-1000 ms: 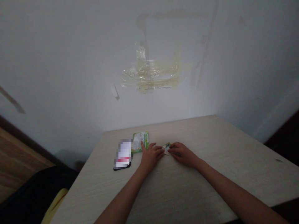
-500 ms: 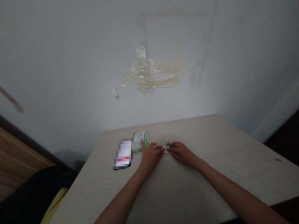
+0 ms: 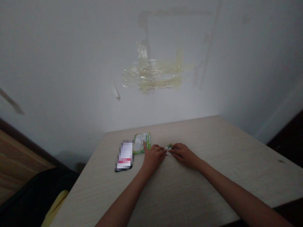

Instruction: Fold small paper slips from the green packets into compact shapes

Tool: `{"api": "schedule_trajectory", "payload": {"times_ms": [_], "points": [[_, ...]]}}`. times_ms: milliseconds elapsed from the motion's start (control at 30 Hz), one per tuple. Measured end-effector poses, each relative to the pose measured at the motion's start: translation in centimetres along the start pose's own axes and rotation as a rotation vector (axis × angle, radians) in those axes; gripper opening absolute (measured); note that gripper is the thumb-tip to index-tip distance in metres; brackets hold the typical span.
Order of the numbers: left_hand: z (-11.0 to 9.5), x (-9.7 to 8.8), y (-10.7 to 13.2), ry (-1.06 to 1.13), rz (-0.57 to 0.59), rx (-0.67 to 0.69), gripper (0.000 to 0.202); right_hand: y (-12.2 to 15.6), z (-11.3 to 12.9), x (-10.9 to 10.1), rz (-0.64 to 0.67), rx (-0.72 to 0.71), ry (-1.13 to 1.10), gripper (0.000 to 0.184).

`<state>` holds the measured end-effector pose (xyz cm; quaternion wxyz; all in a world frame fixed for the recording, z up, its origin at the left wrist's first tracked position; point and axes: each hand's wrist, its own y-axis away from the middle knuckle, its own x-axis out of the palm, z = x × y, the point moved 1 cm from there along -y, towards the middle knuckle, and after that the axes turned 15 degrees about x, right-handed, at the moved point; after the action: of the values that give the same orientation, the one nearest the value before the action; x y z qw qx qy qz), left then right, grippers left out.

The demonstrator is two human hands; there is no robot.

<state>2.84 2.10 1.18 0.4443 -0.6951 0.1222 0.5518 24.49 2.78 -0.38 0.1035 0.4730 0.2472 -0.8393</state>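
A small green-and-white piece of printed paper or wrapper [image 3: 169, 147] lies on the table between my hands, partly covered by fingertips. My left hand [image 3: 153, 156] rests palm down, its fingertips touching the piece's left edge. Its thumb sticks out away from the fingers, over the right part of a larger green-and-white printed packet [image 3: 139, 143]. My right hand [image 3: 184, 154] has its fingers drawn together, closed on the small piece's right side. What the fingertips do beneath is too small to make out.
A phone [image 3: 124, 156] with a blurred screen lies left of the packet on the pale wooden table [image 3: 213, 135]. Behind stands a wall [image 3: 82, 78] with peeling clear tape [image 3: 156, 74]. A small scrap [image 3: 281, 161] lies near the right edge. Dark and yellow cloth [image 3: 55, 208] is at lower left.
The hands, the small piece, the packet and the phone keep almost the same places. Only a very slight shift of the whole view shows.
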Motion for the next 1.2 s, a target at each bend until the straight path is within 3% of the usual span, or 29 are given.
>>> {"api": "schedule_trajectory", "payload": {"times_ms": [467,833,1200], "points": [[0.1,-0.1,0.1,0.017,0.000,0.000,0.021,0.7,0.4,-1.1,0.057,0.015,-0.130,0.026],[-0.1,0.2,0.3,0.017,-0.001,-0.032,0.022,0.6,0.8,-0.9,-0.008,-0.090,-0.045,0.024],[-0.4,-0.2,1.1,-0.040,0.011,0.041,0.027,0.5,0.8,-0.8,-0.005,-0.089,-0.015,0.025]]}}
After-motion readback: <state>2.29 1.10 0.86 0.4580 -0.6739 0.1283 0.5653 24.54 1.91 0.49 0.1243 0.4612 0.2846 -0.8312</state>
